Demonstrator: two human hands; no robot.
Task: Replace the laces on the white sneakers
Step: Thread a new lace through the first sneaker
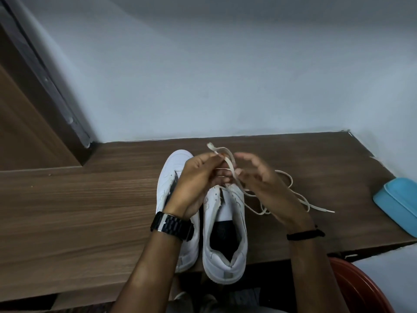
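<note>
Just the one cam strapped to my head, pointing forward and down, close over my desk (90, 211), with the wall (225, 75) behind it up top.

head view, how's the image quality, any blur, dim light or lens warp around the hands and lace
Head view: dim, flat light with soft shadows; right hand fingers slightly motion-blurred, left hand sharper; lace readable; wide-angle warp bends the desk edges and wall lines; no glare.
</note>
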